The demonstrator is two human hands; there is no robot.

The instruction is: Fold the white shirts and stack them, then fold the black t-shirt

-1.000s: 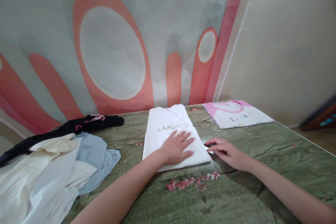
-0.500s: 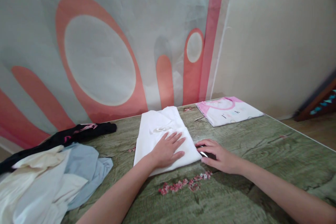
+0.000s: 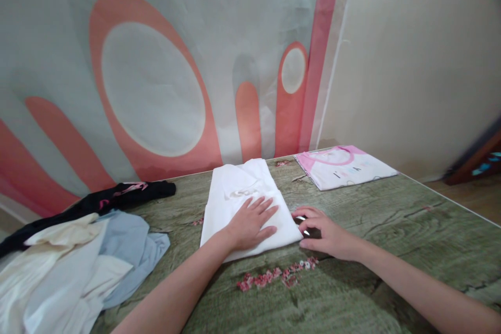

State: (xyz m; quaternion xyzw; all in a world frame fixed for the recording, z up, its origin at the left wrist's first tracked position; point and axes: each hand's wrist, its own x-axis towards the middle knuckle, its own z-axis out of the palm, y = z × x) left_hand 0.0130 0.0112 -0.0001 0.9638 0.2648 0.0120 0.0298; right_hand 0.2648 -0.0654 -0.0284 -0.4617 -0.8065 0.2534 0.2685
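A white garment point(image 3: 235, 193), folded into a long strip, lies in the middle of the green wood-grain table point(image 3: 391, 219). My left hand point(image 3: 250, 222) rests flat on its near end with fingers spread. My right hand point(image 3: 324, 230) lies on the table at the garment's near right corner, fingertips touching its edge. Whether those fingers pinch the cloth cannot be told.
A folded white and pink shirt point(image 3: 344, 167) lies at the far right of the table. A heap of loose clothes point(image 3: 78, 255), cream, light blue and black, covers the left side. A patterned cloth hangs on the wall behind. The table's right edge runs diagonally.
My right hand has slid left along the table to the garment's near right corner. My left hand has stayed flat on the cloth. The view has shifted slightly.
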